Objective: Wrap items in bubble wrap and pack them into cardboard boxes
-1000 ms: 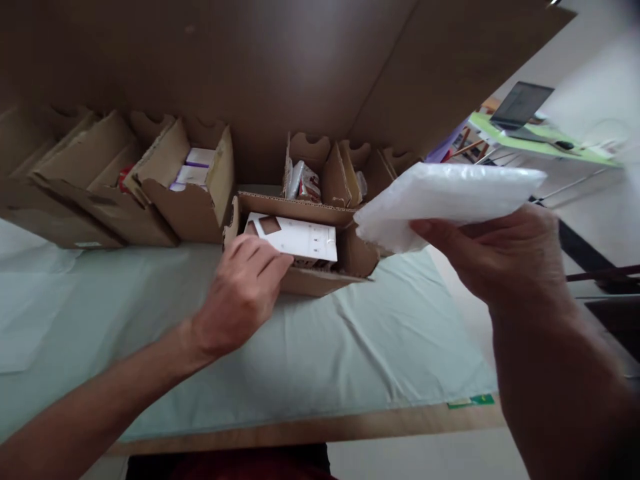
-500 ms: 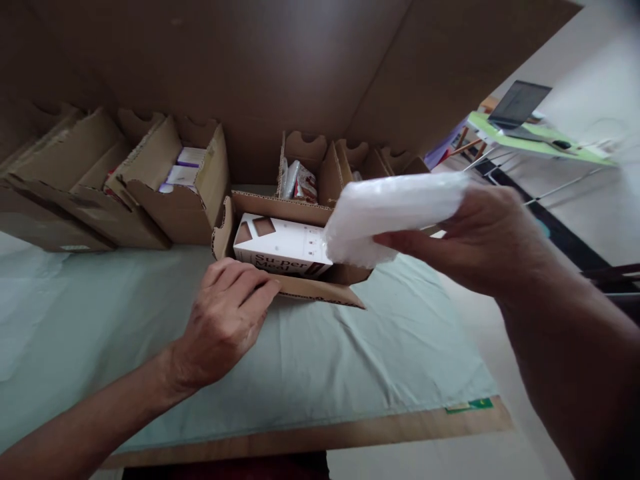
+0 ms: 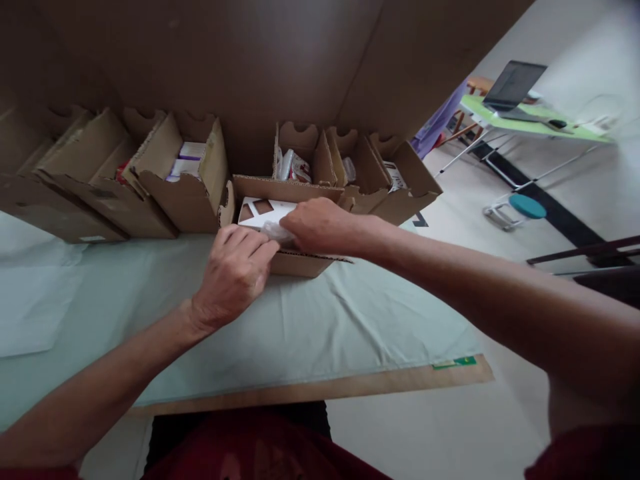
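Note:
A small open cardboard box (image 3: 305, 265) stands pulled forward on the pale green cloth (image 3: 325, 327). Inside it lies a white carton with brown shapes (image 3: 257, 210). My right hand (image 3: 323, 227) is closed on a white plastic-wrapped packet (image 3: 277, 232) and presses it down into the box, on top of the carton. My left hand (image 3: 235, 273) rests with curled fingers on the box's near left edge, touching the packet's end. Most of the packet is hidden under my right hand.
A row of open cardboard bins (image 3: 175, 180) lines the back under a tall brown board (image 3: 250, 60); some hold small packs. More bins (image 3: 395, 180) stand at the right. Beyond the table's right edge are floor, a teal stool (image 3: 523, 207) and a green table with a laptop (image 3: 515, 87).
My right hand has come down from the right with the white packet and pushed it into the box. My left hand has shifted slightly up onto the box's edge.

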Available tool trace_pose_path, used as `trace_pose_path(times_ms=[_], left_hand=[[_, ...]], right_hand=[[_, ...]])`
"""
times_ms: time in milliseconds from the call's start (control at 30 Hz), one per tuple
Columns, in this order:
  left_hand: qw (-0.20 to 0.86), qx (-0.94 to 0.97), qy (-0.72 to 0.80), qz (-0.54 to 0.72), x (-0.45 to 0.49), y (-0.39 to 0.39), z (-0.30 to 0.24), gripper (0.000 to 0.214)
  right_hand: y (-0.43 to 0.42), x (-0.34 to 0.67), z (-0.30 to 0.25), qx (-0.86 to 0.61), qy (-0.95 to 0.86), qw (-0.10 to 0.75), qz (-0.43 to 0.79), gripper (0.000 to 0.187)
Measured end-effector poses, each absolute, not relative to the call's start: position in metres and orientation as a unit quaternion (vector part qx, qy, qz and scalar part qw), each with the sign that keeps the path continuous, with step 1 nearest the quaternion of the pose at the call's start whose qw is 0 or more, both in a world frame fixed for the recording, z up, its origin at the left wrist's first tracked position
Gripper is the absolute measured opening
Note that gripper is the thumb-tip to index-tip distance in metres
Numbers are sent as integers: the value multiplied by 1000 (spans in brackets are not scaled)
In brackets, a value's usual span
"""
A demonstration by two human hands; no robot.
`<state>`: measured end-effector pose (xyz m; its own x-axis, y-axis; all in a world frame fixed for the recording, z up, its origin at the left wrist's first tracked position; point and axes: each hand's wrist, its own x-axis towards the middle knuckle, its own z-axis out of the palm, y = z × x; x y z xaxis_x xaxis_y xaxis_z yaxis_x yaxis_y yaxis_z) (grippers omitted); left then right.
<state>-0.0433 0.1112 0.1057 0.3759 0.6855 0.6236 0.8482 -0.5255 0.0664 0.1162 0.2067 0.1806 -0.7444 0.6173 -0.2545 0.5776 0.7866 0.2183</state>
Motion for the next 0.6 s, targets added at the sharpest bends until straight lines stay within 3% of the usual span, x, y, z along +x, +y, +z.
trace_pose_path(times_ms=[233,400,600], left_hand=[[110,-823,-483,-280,-53,114,112,21],[96,-831,-468,-285,-60,116,119,22],[75,-854,-467,-215,-63,122,126,21]], right_hand=[[213,114,195,330,932,143,43,16],[215,109,176,351,931,88,38,16],[218,108,164,344,933,93,43,17]])
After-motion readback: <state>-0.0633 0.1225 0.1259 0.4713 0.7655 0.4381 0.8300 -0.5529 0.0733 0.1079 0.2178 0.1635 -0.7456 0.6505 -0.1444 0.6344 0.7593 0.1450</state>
